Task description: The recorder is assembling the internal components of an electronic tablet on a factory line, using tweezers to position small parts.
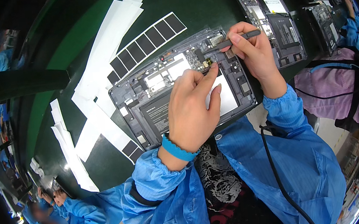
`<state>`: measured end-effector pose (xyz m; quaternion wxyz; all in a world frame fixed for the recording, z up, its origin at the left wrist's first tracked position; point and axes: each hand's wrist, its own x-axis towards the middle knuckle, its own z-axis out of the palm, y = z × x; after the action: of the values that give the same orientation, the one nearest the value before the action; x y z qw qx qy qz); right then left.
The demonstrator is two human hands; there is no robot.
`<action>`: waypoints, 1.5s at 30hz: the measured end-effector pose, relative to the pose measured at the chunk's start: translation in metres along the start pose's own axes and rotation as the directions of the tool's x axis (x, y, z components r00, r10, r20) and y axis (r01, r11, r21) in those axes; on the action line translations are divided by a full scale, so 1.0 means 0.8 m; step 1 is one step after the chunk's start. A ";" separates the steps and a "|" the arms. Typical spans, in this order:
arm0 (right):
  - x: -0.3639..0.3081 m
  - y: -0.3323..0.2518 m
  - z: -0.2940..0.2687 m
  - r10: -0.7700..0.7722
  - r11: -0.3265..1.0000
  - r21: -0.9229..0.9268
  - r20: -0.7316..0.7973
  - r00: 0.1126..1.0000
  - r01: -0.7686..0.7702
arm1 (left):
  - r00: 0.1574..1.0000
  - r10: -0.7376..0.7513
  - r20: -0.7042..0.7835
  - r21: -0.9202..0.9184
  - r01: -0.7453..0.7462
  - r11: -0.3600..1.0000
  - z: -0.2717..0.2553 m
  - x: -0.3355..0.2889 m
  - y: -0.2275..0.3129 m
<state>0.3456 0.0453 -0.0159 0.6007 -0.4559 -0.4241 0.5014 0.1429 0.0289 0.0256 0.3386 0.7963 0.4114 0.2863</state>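
An opened tablet or thin computer (129,90) lies in front of me with its boards and metal shields bare. My left hand (192,104) rests over it, fingers apart. Its index fingertip presses near a small yellow connector (208,62) on the board, and the thumb stands off to the side. Partly under this hand is a black battery (156,114). Pinched in my right hand (255,57) are dark tweezers (250,34), held slanting with their tip reaching left over the board's upper right. Exactly what the tip touches is too small to tell.
Beyond the device lies a strip of black adhesive squares (149,43). White backing paper (97,70) spreads to the left on the dark green table (49,154). A second opened device (281,26) is at the upper right. Co-workers in blue (90,215) and pink (332,84) clothing sit nearby.
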 end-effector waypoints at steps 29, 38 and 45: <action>-0.003 -0.001 -0.002 0.019 0.994 -0.109 -0.023 1.000 -0.021 | 0.995 0.090 0.031 0.625 -0.090 0.776 0.027 0.005 0.005; 0.003 -0.028 -0.013 -0.045 0.978 -0.206 -0.150 0.988 0.013 | 0.989 0.148 -0.001 0.813 -0.085 0.576 0.048 0.008 0.019; -0.029 -0.056 0.042 -0.150 0.988 0.024 -0.022 0.988 0.150 | 0.978 0.187 -0.093 0.381 -0.139 0.914 -0.041 -0.059 0.033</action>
<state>0.3196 0.0232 0.0344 0.6468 -0.4200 -0.4446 0.4556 0.1075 -0.0125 0.0574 0.1295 0.8577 0.4111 0.2804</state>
